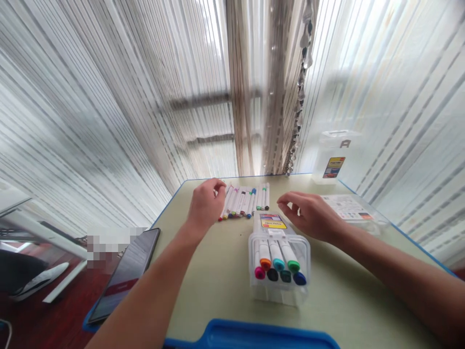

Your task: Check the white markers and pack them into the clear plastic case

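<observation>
Left hand (205, 206): palm down, fingers curled, tips at the left end of the row of markers (245, 201); not discernible whether closed on a marker or only touching. Right hand (312, 215): loosely open, fingers curved, holding nothing, hovering just right of the row and just behind the marker case (279, 286).

Row of markers: white barrels side by side on the desk (218, 281), between the two hands, caps in pink, yellow, purple, red, blue and green.

Marker case: clear plastic, on its side, nearer the body than both hands, closer to the right one; inside, caps in orange, light blue, green, pink, black, teal and dark blue facing the viewer. Yellow label (273, 221) on its upper face with a red and dark band; print too small to read.

Beyond the right hand: clear tub (336, 157) with a yellow, red and blue sticker, wording illegible. Just right of the right hand: flat clear lid (350, 207) over a printed sheet, text unreadable.

Left of the left forearm: dark phone (127, 274) at the desk edge, screen with a red strip, no legible writing.
</observation>
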Demonstrator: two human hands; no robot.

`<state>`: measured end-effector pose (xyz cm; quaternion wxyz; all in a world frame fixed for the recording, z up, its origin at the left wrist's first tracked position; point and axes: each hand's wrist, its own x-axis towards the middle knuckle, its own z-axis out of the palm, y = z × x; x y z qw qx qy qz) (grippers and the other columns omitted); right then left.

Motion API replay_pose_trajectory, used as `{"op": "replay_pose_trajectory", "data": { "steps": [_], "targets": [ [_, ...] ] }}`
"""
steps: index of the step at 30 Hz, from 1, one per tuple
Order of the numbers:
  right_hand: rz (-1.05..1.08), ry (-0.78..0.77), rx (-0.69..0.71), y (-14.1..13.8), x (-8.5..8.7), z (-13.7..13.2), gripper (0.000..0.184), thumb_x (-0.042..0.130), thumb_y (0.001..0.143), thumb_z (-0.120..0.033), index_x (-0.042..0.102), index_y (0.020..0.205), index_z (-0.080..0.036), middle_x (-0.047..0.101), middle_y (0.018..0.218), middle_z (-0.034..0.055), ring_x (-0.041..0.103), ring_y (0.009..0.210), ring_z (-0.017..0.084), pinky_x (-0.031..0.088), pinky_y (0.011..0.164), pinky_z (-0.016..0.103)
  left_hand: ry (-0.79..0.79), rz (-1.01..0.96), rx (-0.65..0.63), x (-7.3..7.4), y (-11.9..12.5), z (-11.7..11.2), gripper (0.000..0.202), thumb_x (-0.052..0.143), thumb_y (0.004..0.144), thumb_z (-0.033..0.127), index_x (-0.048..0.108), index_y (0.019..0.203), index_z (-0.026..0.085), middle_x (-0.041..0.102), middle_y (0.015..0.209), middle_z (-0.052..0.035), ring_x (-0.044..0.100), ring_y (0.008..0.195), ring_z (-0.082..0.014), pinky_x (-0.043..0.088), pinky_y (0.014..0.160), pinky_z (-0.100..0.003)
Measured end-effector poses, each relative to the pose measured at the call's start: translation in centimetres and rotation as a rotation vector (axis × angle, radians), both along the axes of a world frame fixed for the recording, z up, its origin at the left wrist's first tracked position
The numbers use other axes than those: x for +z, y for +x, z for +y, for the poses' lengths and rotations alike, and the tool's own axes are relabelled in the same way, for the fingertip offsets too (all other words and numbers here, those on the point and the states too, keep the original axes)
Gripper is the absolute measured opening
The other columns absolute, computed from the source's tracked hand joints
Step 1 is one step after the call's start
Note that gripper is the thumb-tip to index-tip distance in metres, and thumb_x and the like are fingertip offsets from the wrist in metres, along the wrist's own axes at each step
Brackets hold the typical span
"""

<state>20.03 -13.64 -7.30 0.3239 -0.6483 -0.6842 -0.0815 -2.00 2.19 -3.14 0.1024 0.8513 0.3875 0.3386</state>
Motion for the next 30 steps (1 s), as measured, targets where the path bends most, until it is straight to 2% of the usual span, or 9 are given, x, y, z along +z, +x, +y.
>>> {"op": "replay_pose_trajectory", "data": {
  "steps": [2,3,6,9,16,24,30],
  "targets": [
    [0.000,-0.005,0.006,0.0,0.0,0.0,0.016,0.053,0.092,-0.019,0.068,0.089,-0.018,0.074,0.083,0.0069,0.063,0.060,0.016,0.045,0.060,0.028,-0.001,0.135,0.172,0.2,-0.7,1.6,0.029,0.045,0.093,0.025,0.070,0.107,0.020,0.075,0.107,-0.0078,0.068,0.093,-0.0212,0.050,0.085,-0.031],
    [0.000,-0.006,0.007,0.0,0.1,0.0,0.016,0.053,0.092,-0.019,0.068,0.088,-0.018,0.074,0.084,0.0068,0.062,0.059,0.015,0.044,0.060,0.028,-0.009,0.171,0.219,0.2,-1.1,2.2,0.033,0.044,0.093,0.024,0.069,0.112,0.019,0.073,0.113,-0.0106,0.068,0.101,-0.0243,0.050,0.089,-0.034],
    [0.001,0.000,0.012,-0.1,0.0,0.0,0.015,0.053,0.092,-0.018,0.068,0.088,-0.017,0.074,0.085,0.0064,0.062,0.058,0.015,0.043,0.058,0.027,-0.054,0.265,0.303,-0.1,-2.1,3.7,0.038,0.044,0.092,0.024,0.068,0.119,0.013,0.070,0.122,-0.0195,0.066,0.113,-0.0338,0.051,0.093,-0.044],
    [-0.001,0.007,0.016,0.0,0.0,0.0,0.015,0.053,0.092,-0.018,0.068,0.088,-0.018,0.074,0.083,0.0058,0.062,0.058,0.014,0.043,0.058,0.027,-0.121,0.366,0.354,-0.8,-2.8,4.5,0.037,0.048,0.088,0.023,0.071,0.115,0.010,0.069,0.122,-0.0252,0.066,0.113,-0.0388,0.052,0.090,-0.048],
    [0.001,0.012,0.027,0.0,0.0,0.0,0.016,0.053,0.092,-0.018,0.069,0.087,-0.018,0.074,0.082,0.0067,0.062,0.059,0.015,0.044,0.060,0.028,-0.228,0.500,0.388,-1.6,-3.6,6.0,0.029,0.056,0.084,0.025,0.076,0.103,0.015,0.075,0.112,-0.0222,0.071,0.106,-0.0358,0.054,0.084,-0.041],
    [0.018,0.005,0.032,-0.1,0.3,-0.1,0.018,0.053,0.092,-0.019,0.069,0.086,-0.018,0.073,0.080,0.0064,0.061,0.057,0.015,0.042,0.059,0.028,-0.228,0.540,0.388,-1.7,-3.9,6.6,0.022,0.063,0.081,0.030,0.078,0.093,0.020,0.078,0.095,-0.0176,0.073,0.096,-0.0327,0.054,0.077,-0.036],
    [0.012,-0.006,0.041,-0.1,0.3,-0.1,0.016,0.053,0.092,-0.018,0.069,0.085,-0.017,0.072,0.079,0.0054,0.061,0.058,0.015,0.042,0.059,0.027,-0.173,0.484,0.406,-1.5,-4.2,6.4,0.019,0.062,0.082,0.025,0.078,0.091,0.016,0.077,0.094,-0.0195,0.072,0.095,-0.0347,0.055,0.078,-0.038]
  ]
}}
